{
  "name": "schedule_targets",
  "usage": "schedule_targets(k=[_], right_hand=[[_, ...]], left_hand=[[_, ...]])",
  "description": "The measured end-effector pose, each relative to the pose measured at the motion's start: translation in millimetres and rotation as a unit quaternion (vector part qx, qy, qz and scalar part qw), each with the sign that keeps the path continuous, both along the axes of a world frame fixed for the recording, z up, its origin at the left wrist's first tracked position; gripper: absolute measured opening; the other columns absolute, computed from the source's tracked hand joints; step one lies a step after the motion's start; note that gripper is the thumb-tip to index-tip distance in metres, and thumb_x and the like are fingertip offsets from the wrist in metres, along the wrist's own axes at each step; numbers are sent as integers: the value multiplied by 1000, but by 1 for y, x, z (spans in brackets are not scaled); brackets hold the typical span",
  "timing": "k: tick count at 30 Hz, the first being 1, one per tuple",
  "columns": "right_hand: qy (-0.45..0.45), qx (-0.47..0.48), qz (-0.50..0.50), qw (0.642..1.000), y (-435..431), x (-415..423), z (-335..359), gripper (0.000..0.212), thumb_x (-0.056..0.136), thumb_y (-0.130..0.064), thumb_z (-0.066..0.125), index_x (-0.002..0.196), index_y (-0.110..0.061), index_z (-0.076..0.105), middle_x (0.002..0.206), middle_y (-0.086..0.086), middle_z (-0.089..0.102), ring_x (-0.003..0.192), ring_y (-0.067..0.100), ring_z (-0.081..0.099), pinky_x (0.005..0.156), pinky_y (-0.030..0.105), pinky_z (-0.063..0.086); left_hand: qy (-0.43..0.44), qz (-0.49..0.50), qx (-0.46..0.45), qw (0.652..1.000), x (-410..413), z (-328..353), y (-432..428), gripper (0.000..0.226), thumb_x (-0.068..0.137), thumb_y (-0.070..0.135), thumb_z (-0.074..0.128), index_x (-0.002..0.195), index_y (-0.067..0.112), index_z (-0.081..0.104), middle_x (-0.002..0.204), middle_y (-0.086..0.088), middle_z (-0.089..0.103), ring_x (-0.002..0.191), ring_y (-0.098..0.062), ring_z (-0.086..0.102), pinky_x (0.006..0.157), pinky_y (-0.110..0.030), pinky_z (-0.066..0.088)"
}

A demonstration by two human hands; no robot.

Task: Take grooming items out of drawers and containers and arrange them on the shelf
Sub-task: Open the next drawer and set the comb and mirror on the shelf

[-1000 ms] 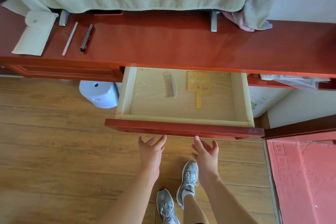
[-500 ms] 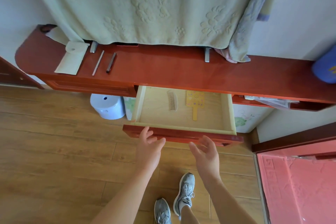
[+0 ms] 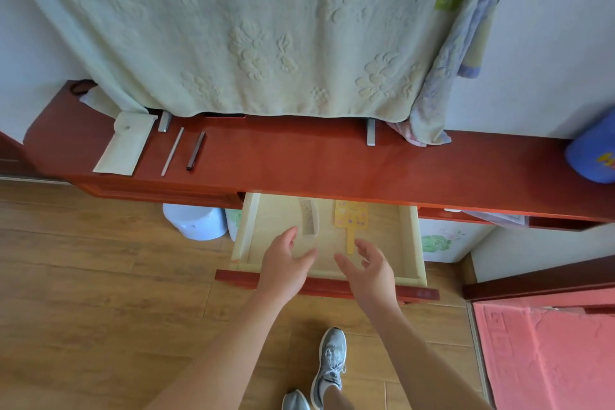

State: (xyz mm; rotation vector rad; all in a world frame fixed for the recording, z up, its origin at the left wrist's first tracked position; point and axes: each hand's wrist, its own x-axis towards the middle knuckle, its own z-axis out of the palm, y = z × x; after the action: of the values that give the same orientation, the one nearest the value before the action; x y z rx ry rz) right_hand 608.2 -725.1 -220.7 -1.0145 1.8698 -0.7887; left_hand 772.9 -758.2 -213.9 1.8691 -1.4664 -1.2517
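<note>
**Both hands over the open drawer**

Head view: left hand (image 3: pixel 286 263) spread loosely, holding nothing, fingertips just short of the grey comb (image 3: pixel 308 217) lying flat in the drawer (image 3: pixel 407 243). Right hand (image 3: pixel 369 271) equally relaxed and empty, close by the handle end of the yellow paddle (image 3: pixel 351 216) beside the comb. Above, on the red shelf (image 3: pixel 299 160): pouch (image 3: pixel 126 146), pen (image 3: pixel 196 150).

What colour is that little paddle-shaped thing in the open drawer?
The paddle-shaped thing is yellow with small coloured pictures, seen in the head view.

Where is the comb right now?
In the head view, the comb lies in the open drawer, left of the yellow paddle, just beyond the fingertips of the left hand.
</note>
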Motion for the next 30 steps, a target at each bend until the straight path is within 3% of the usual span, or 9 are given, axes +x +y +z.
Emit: schedule_targets(k=[3,6,11,16,19,24,30], right_hand=[[11,13,15,1000,-27,-11,-11,58,83,-45,72,133,-23,53,117,-13,53,113,6,50,91,24,38],[24,35,24,999,-52,-22,-29,62,82,-46,72,135,-21,53,126,-7,57,119,9,51,96,27,41],[30,71,37,996,-84,-35,-60,61,82,-45,71,135,-21,52,129,-6,56,121,11,52,97,29,43],[70,110,23,991,-101,-35,-85,57,81,-45,70,130,-18,55,122,-4,58,110,11,55,89,29,45],[85,128,14,988,-107,-34,-97,55,81,-44,70,128,-19,56,119,-4,59,106,13,56,89,31,47],[109,150,10,983,-116,-32,-108,51,82,-42,70,125,-17,57,106,-4,56,96,16,55,85,32,47],[145,176,-1,974,-117,-24,-118,44,81,-40,70,118,-18,57,99,-4,55,84,17,53,72,27,39]], left_hand=[[-17,2,21,1000,-9,-13,-26,69,91,39,67,150,20,38,150,6,46,134,-12,46,110,-35,40],[-36,11,42,998,-17,-31,-51,62,92,36,67,146,18,43,143,3,52,129,-14,50,105,-33,43],[-51,8,70,996,-28,-64,-84,47,92,31,66,136,19,53,124,5,59,120,-15,56,94,-28,45],[-76,-18,92,993,-34,-104,-106,65,81,52,64,139,26,50,134,7,58,118,-14,58,100,-39,50],[-101,-27,81,991,-39,-114,-117,68,84,44,69,144,21,46,135,3,54,121,-18,55,100,-34,47],[-181,-30,72,980,-39,-130,-125,64,80,48,72,134,20,51,121,-2,54,107,-25,60,82,-38,54],[-248,-46,54,966,-41,-138,-128,55,77,42,74,122,19,51,111,-1,54,106,-25,58,70,-35,46]])
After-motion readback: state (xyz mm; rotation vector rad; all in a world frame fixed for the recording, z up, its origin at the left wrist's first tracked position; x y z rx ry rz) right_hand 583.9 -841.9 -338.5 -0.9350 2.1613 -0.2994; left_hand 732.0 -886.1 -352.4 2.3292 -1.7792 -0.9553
